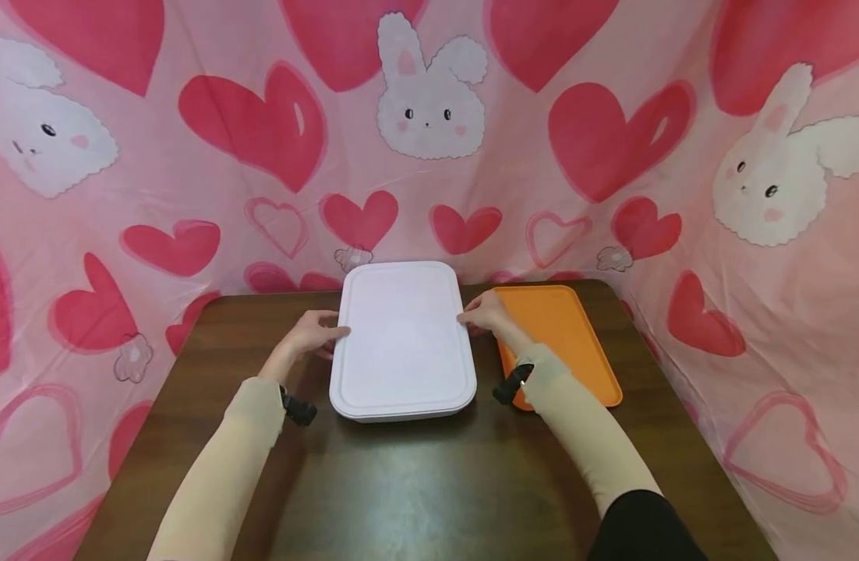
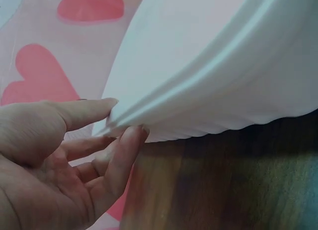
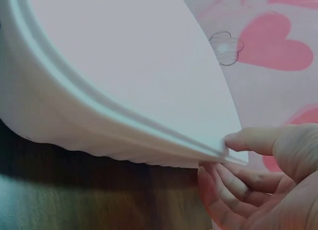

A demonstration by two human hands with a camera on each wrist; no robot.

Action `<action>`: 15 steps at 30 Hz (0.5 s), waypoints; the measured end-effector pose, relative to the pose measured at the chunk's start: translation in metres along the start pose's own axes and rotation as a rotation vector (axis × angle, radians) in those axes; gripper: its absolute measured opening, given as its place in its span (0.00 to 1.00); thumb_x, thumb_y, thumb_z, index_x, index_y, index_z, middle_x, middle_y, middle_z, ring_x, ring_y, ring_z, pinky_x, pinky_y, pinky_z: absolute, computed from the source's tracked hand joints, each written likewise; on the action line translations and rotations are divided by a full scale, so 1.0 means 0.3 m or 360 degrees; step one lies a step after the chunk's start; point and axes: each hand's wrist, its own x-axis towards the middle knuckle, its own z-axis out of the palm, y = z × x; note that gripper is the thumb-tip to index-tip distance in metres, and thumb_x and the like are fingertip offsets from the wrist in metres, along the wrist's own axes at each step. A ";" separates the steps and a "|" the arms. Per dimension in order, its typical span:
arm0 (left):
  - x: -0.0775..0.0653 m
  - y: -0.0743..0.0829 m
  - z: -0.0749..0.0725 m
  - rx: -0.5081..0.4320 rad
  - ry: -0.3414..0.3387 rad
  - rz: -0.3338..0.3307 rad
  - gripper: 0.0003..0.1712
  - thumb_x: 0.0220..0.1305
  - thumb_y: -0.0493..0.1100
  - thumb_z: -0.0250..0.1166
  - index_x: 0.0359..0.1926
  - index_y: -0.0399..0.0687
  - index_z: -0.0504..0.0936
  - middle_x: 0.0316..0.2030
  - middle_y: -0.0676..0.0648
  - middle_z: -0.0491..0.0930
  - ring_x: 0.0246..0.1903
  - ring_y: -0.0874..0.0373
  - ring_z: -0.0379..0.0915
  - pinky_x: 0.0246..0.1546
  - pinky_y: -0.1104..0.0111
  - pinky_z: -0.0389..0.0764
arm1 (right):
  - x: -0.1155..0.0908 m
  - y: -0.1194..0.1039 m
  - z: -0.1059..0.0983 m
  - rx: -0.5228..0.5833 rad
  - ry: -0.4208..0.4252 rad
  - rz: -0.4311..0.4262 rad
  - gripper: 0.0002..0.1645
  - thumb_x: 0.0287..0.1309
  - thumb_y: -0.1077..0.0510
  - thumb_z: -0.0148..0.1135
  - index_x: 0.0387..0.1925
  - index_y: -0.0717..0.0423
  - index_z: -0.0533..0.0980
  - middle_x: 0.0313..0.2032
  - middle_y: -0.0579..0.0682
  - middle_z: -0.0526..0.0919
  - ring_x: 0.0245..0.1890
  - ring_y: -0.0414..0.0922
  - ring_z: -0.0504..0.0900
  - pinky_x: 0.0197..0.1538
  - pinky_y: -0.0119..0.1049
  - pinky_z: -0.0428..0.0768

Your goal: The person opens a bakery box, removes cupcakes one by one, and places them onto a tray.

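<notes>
A white rectangular box with a flat lid (image 1: 404,335) stands on the table, its long sides running away from me. At the lid's left edge, my left hand (image 1: 315,333) pinches the rim, thumb on top and fingers below. My right hand (image 1: 487,313) pinches the opposite rim in the same way. In the left wrist view, the thumb of the left hand (image 2: 64,155) lies on the grooved lid edge, and the box's side (image 2: 238,106) has a wavy lower edge. The right wrist view shows the right hand (image 3: 258,175) at the rim. Whatever the box contains is hidden.
An orange tray (image 1: 559,335) lies flat to the right of the box, partly under my right forearm. The dark wooden table (image 1: 401,483) reaches toward me. Pink cloth with hearts and rabbits (image 1: 429,109) hangs behind and at both sides.
</notes>
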 end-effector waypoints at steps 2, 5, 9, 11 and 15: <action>-0.004 -0.005 0.003 -0.0001 0.0026 -0.0007 0.42 0.79 0.43 0.67 0.81 0.25 0.61 0.37 0.40 0.88 0.26 0.61 0.87 0.40 0.53 0.96 | -0.005 0.000 0.013 0.0024 0.0010 -0.0009 0.22 0.65 0.63 0.73 0.53 0.77 0.85 0.48 0.72 0.90 0.51 0.68 0.92 0.59 0.59 0.90; -0.015 0.003 0.012 0.0033 0.0086 -0.0009 0.41 0.79 0.43 0.67 0.81 0.26 0.62 0.37 0.37 0.88 0.25 0.60 0.87 0.42 0.51 0.95 | -0.013 -0.004 0.023 0.0044 0.0015 -0.0016 0.22 0.64 0.65 0.72 0.54 0.79 0.83 0.47 0.70 0.87 0.53 0.69 0.90 0.60 0.61 0.90; -0.034 0.026 0.028 0.0104 0.0156 -0.0016 0.39 0.79 0.42 0.66 0.81 0.27 0.64 0.43 0.31 0.87 0.26 0.60 0.87 0.45 0.48 0.95 | -0.021 -0.011 0.023 0.0045 0.0005 -0.0012 0.23 0.62 0.67 0.70 0.55 0.79 0.81 0.45 0.63 0.82 0.52 0.69 0.89 0.60 0.62 0.90; -0.041 0.037 0.035 0.0117 0.0173 -0.0024 0.38 0.79 0.41 0.66 0.81 0.28 0.65 0.45 0.29 0.87 0.25 0.60 0.86 0.44 0.48 0.95 | -0.024 -0.011 0.019 0.0042 -0.0004 -0.0002 0.23 0.62 0.67 0.70 0.55 0.79 0.80 0.44 0.61 0.81 0.48 0.65 0.90 0.60 0.62 0.90; -0.048 0.050 0.038 0.0070 0.0157 -0.0021 0.36 0.79 0.40 0.65 0.80 0.30 0.67 0.43 0.29 0.88 0.25 0.60 0.86 0.41 0.50 0.95 | -0.033 -0.009 0.003 0.0110 -0.0006 0.0016 0.23 0.63 0.66 0.70 0.57 0.76 0.80 0.44 0.60 0.83 0.37 0.51 0.88 0.58 0.58 0.92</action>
